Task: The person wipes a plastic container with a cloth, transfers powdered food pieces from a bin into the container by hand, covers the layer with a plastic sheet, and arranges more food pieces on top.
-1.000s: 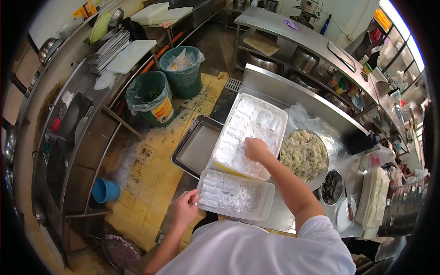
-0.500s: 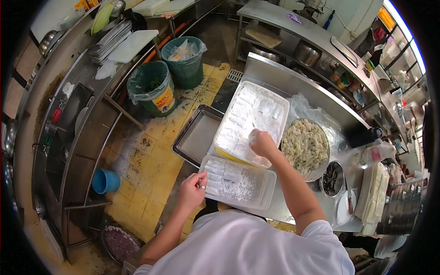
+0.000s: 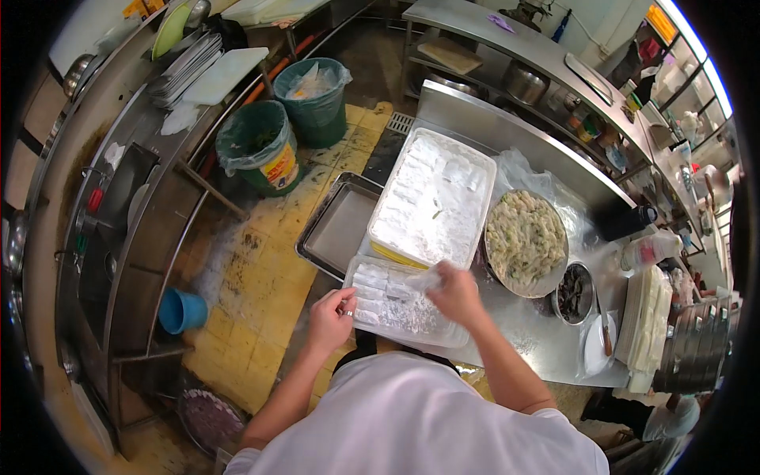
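A large white tray point(image 3: 492, 178) of powder holds rows of white-dusted pieces. In front of it, a smaller translucent tray point(image 3: 451, 336) contains similar pieces point(image 3: 370, 283) at its left and loose powder. My right hand point(image 3: 459, 297), slightly blurred, is above this smaller tray, closed on a white-dusted piece point(image 3: 424, 279) between the fingertips. Fingers curled, my left hand point(image 3: 332, 318) is at the small tray's left rim; whether it pinches the rim is hard to tell. To the right of the large tray sits a round bowl of pale, green-flecked filling point(image 3: 524, 241).
A metal pan point(image 3: 340, 222) lies left of the large tray. On the right are a bowl of dark pieces point(image 3: 573, 294), a knife on a white plate point(image 3: 599, 345) and a black bottle point(image 3: 630, 222). Two lined green bins point(image 3: 265, 150) stand on the floor. Part of a person point(image 3: 669, 418) shows lower right.
My right hand has moved from the large tray down over the smaller one, carrying a white-dusted piece. My left hand stays near the small tray's left rim.
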Action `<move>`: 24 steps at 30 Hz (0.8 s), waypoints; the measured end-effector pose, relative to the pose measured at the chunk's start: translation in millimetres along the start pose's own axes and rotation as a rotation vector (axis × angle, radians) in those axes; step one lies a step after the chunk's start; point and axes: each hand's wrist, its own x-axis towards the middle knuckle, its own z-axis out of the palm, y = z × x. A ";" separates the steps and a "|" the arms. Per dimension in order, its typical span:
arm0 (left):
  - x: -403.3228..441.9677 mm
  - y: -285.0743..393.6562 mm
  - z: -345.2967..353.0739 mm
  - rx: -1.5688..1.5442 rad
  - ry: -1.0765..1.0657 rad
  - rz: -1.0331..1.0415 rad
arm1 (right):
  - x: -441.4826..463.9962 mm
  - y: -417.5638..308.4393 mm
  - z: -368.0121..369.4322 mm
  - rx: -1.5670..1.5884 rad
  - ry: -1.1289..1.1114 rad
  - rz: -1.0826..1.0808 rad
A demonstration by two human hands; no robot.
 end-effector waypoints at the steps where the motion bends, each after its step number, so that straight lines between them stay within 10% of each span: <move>1: 1.7 0.5 1.0 0.002 -0.010 0.001 | -5.3 17.5 24.5 0.016 -0.046 -0.074; 24: 31.1 2.1 11.5 -0.015 -0.064 0.040 | -19.4 64.3 96.8 -0.424 0.026 -0.500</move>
